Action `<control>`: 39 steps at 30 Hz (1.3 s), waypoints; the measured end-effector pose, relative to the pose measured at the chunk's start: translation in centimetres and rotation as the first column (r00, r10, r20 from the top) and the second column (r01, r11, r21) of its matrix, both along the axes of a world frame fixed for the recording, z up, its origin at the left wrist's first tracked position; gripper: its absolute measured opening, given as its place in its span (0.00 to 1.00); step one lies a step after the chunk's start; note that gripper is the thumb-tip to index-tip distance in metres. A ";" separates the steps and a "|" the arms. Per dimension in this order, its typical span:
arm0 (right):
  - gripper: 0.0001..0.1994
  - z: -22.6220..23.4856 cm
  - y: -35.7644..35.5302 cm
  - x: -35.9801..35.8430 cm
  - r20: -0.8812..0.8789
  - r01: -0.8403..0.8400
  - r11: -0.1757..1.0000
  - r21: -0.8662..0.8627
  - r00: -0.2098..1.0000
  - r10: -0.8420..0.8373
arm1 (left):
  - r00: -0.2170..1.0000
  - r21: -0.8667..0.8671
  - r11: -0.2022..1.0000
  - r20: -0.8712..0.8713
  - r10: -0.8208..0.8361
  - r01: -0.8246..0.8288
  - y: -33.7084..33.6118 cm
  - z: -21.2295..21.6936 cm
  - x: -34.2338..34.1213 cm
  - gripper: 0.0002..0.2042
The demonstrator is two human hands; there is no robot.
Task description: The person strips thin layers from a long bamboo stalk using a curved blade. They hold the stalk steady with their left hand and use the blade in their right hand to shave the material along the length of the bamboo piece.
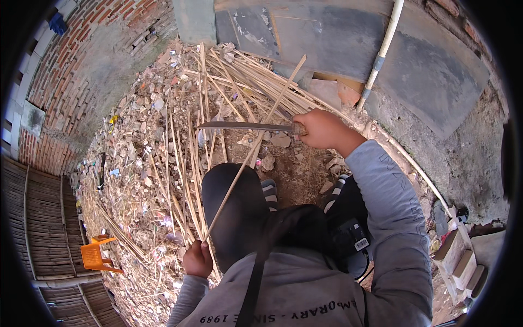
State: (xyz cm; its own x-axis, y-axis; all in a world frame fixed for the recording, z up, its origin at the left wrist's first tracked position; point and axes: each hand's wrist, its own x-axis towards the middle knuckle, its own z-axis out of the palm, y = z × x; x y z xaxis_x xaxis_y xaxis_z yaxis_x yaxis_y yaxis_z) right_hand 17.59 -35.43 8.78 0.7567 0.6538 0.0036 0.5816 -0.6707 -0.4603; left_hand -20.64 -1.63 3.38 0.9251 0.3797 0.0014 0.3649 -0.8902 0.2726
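While left hand (198, 259) grips thin strip (239, 173) by end, seemingly steadying it, right hand (321, 129) clasps knife (245, 125) crosswise.

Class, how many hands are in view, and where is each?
2: the right hand, above right of centre, grips a long knife; the left hand, lower left, holds a thin stick. No others show.

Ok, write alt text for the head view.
A person's right hand holds a long dark metal knife, seen crossing a thin pale woody strip gripped near its lower end by the left hand. More pale strips lie on littered brown ground; an orange plastic chair is at left.
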 end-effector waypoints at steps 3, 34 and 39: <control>0.19 1.9 1.4 -1.8 0.087 -0.141 0.976 -0.165 0.984 0.157 | 1.000 -0.038 0.999 0.004 -0.026 0.026 -0.2 0.1 -0.4 0.15; 0.16 0.9 1.8 -2.2 0.061 -0.143 0.972 -0.185 0.986 0.156 | 1.000 -0.222 0.975 -0.015 -0.004 0.001 0.3 0.8 2.3 0.26; 0.13 -0.7 1.8 -1.8 -0.065 -0.068 0.997 -0.043 0.996 0.065 | 0.997 -0.265 0.963 -0.034 -0.067 0.056 1.7 0.2 3.2 0.27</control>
